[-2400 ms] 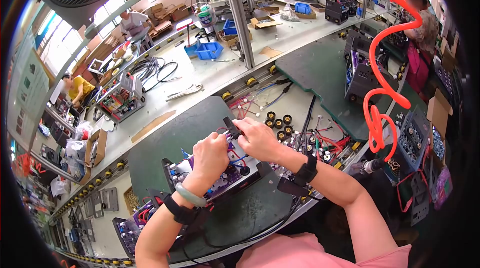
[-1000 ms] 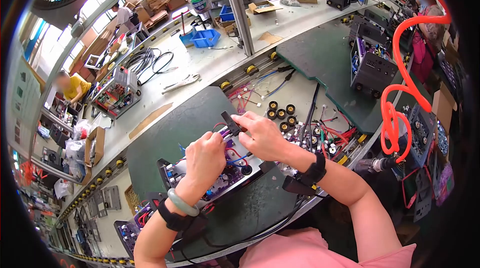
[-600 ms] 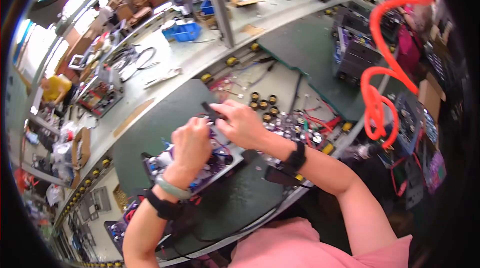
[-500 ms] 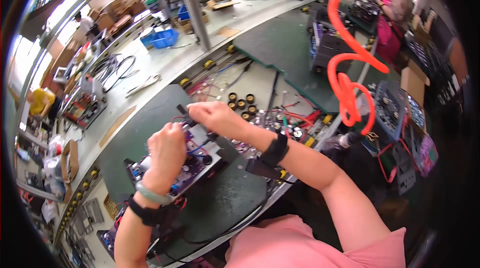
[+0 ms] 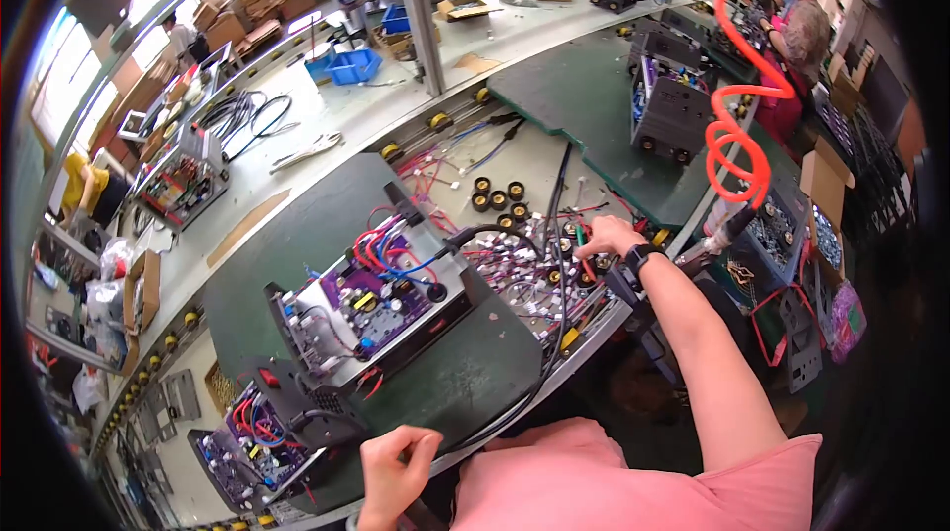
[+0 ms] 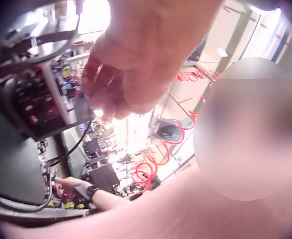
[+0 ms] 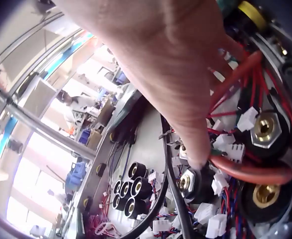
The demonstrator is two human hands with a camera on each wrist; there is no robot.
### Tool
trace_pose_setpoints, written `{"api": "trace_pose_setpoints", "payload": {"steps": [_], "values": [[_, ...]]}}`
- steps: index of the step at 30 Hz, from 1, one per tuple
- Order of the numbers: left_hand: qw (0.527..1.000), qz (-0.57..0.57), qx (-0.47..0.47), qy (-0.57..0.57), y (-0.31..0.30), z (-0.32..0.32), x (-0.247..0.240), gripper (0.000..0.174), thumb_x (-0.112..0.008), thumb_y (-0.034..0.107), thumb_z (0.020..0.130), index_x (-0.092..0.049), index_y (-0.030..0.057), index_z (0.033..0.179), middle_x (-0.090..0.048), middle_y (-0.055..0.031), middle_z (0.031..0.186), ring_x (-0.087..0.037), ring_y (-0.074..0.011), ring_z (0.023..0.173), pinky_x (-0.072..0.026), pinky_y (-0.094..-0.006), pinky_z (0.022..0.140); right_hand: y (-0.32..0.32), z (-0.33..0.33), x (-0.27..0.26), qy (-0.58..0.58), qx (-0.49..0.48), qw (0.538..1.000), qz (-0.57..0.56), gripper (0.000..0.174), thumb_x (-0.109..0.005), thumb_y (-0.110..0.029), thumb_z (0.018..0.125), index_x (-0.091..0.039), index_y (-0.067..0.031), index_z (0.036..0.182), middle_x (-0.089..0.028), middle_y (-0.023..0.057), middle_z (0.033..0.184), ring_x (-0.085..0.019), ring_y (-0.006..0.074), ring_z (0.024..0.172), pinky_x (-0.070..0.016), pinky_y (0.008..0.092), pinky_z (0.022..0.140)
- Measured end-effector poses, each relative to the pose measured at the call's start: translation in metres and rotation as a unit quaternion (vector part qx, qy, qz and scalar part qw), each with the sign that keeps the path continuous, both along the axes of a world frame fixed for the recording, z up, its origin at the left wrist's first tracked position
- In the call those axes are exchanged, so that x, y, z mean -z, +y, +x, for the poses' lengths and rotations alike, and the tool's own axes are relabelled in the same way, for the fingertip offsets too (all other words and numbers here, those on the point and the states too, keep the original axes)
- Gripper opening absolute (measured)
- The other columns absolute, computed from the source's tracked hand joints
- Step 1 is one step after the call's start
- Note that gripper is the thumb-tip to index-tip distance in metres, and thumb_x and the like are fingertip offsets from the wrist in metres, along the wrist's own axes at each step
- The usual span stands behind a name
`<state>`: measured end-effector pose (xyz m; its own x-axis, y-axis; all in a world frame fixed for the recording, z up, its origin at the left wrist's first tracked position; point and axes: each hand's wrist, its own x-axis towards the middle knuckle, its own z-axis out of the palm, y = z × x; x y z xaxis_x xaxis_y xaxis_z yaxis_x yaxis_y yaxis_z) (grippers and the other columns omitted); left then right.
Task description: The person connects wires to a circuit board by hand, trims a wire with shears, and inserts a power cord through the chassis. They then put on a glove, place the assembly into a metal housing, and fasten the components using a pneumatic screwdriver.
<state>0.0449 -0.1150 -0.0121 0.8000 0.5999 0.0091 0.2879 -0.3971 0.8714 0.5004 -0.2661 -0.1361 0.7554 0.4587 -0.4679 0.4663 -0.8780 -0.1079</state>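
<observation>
My right hand (image 5: 611,236) reaches down into a pile of white connectors (image 5: 534,269) at the right. In the right wrist view its thumb and fingers lie over two red, curved handle-like parts (image 7: 258,171), but I cannot tell whether they are gripped. My left hand (image 5: 399,467) is near the table's front edge by the shirt, fingers loosely curled with nothing seen in them. An open chassis (image 5: 356,308) with a purple circuit board (image 5: 368,301) and red and blue wires sits on the green board (image 5: 475,373), touched by neither hand.
A second unit with a purple board (image 5: 242,452) stands at lower left. Several black-and-brass round sockets (image 5: 500,196) lie behind the connectors. A black cable (image 5: 562,284) crosses the pile. An orange coiled hose (image 5: 737,150) hangs at right, and a grey chassis (image 5: 673,110) stands farther back.
Both hands have left the chassis, where they worked at its far right end. The right hand moved right to the connector pile; the left dropped back toward the body. The view also shifted.
</observation>
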Motion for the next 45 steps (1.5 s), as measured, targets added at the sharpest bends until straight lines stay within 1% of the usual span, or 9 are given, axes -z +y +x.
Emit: {"api": "trace_pose_setpoints", "payload": {"steps": [5,10,16,22,27,34,39,41,45], "values": [[0.993,-0.114,-0.002,0.020,-0.017,0.005,0.030,0.022,-0.065,0.009,0.086,-0.065,-0.0030,0.068,-0.060,-0.0026,0.056,-0.049,-0.0042,0.052,-0.0359,-0.0245,0.048,-0.004,0.008,0.021,-0.177,0.133,0.957,0.188,0.041,-0.068,-0.041,0.072,-0.073,-0.0038,0.088,-0.070,0.0218,0.087,-0.069,0.0363,0.085,-0.0541,0.0449,0.078],[0.977,-0.208,-0.032,-0.039,-0.018,0.025,0.050,0.011,-0.058,0.006,0.091,-0.066,-0.0007,0.094,-0.064,-0.0052,0.074,-0.056,-0.0096,0.067,-0.0431,-0.0234,0.060,0.006,0.001,-0.022,-0.080,0.095,0.780,0.614,0.022,-0.061,-0.011,0.090,-0.066,0.0044,0.105,-0.069,0.0019,0.089,-0.058,0.0075,0.075,-0.0462,0.0230,0.068],[0.965,-0.210,0.138,-0.076,-0.008,-0.011,-0.006,0.020,-0.061,-0.002,0.084,-0.066,-0.0023,0.104,-0.063,-0.0055,0.074,-0.056,-0.0126,0.064,-0.0479,-0.0261,0.062,-0.024,-0.104,-0.152,0.127,-0.160,0.884,0.421,0.017,-0.060,-0.006,0.089,-0.069,0.0031,0.100,-0.067,0.0033,0.080,-0.057,0.0072,0.070,-0.0446,0.0237,0.061],[0.928,-0.314,-0.168,-0.112,0.014,-0.081,0.040,0.012,-0.062,0.005,0.086,-0.061,0.0010,0.075,-0.055,0.0016,0.064,-0.049,-0.0039,0.058,-0.0354,-0.0191,0.051,0.012,-0.164,-0.059,0.009,-0.435,0.846,0.309,0.016,-0.068,-0.027,0.086,-0.072,-0.0127,0.090,-0.065,0.0043,0.074,-0.065,0.0249,0.073,-0.0491,0.0366,0.069],[0.912,-0.302,-0.273,-0.044,0.009,-0.066,0.094,0.011,-0.061,0.011,0.089,-0.062,0.0058,0.078,-0.053,0.0033,0.065,-0.042,-0.0020,0.054,-0.0273,-0.0192,0.048,0.017,-0.191,-0.050,0.001,-0.394,0.887,0.241,0.069,-0.079,-0.045,0.070,-0.056,-0.0064,0.122,-0.055,0.0145,0.120,-0.056,0.0335,0.106,-0.0405,0.0449,0.093],[0.926,-0.211,-0.262,-0.169,0.023,-0.006,0.097,0.034,-0.062,0.006,0.090,-0.056,-0.0031,0.122,-0.062,-0.0013,0.085,-0.053,-0.0053,0.064,-0.0396,-0.0197,0.054,-0.006,-0.182,-0.037,-0.004,-0.399,0.904,0.151,0.103,-0.086,-0.038,0.059,-0.034,-0.0034,0.140,-0.053,0.0188,0.122,-0.056,0.0358,0.108,-0.0452,0.0434,0.092],[0.779,-0.501,-0.295,-0.235,0.034,0.013,0.085,0.032,-0.067,0.016,0.089,-0.059,0.0011,0.116,-0.058,0.0004,0.081,-0.047,-0.0080,0.056,-0.0351,-0.0225,0.049,0.018,-0.196,-0.055,-0.029,-0.377,0.898,0.226,0.043,-0.065,-0.009,0.068,-0.056,-0.0036,0.109,-0.057,0.0140,0.090,-0.059,0.0360,0.089,-0.0489,0.0455,0.073],[0.639,-0.630,-0.296,-0.328,0.044,0.020,0.093,0.017,-0.065,0.019,0.090,-0.061,0.0054,0.099,-0.050,0.0028,0.072,-0.037,-0.0080,0.051,-0.0272,-0.0243,0.046,0.042,-0.217,-0.057,0.027,-0.350,0.899,0.261,0.044,-0.065,-0.010,0.069,-0.056,-0.0030,0.111,-0.058,0.0142,0.091,-0.059,0.0359,0.091,-0.0490,0.0455,0.075],[0.540,-0.687,-0.286,-0.392,0.049,0.028,0.096,0.011,-0.064,0.014,0.089,-0.056,0.0104,0.082,-0.045,0.0048,0.062,-0.035,-0.0077,0.047,-0.0262,-0.0251,0.043,0.082,-0.255,-0.038,0.111,-0.318,0.856,0.393,0.051,-0.065,-0.007,0.071,-0.055,0.0005,0.121,-0.061,0.0164,0.101,-0.060,0.0344,0.096,-0.0494,0.0417,0.084]]}}
